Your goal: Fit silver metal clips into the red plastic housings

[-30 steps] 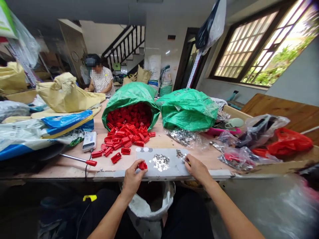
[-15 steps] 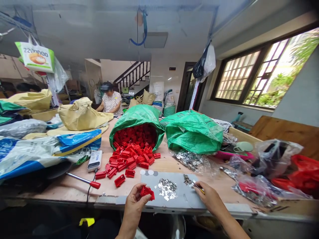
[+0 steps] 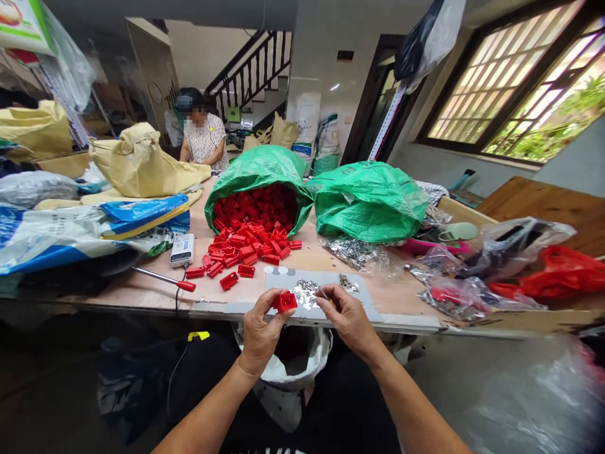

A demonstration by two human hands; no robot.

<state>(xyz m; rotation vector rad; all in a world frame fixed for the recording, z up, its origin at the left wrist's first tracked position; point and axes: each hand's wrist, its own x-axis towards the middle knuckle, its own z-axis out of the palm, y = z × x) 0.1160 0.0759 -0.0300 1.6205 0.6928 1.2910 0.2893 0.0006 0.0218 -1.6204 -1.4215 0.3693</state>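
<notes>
Over the table's front edge, my left hand point(image 3: 261, 331) pinches a red plastic housing point(image 3: 285, 301) between thumb and fingers, its hollow side facing up toward me. Close to its right, my right hand point(image 3: 347, 315) is closed on a thin tool with a yellow part point(image 3: 332, 302); its narrow tip points left at the housing, with a small gap between. Whether the tip carries a small piece I cannot make out. Just behind both hands, flat silvery metal pieces point(image 3: 306, 291) lie heaped on a grey mat point(image 3: 373, 301). A smaller pile of darker metal parts point(image 3: 348, 283) sits to their right.
Red housings point(image 3: 246, 243) spill from a green sack point(image 3: 265, 165); a second green sack point(image 3: 371, 202) lies beside it. A power bank point(image 3: 182, 250) and red-handled rod point(image 3: 185, 285) are at left. Below the edge hangs a white-lined bin point(image 3: 295, 377). Another person point(image 3: 204, 139) sits across the table.
My right hand has moved left from the small metal pile to beside the red housing, carrying the thin tool. The housing has turned in my left hand. My view has tilted down.
</notes>
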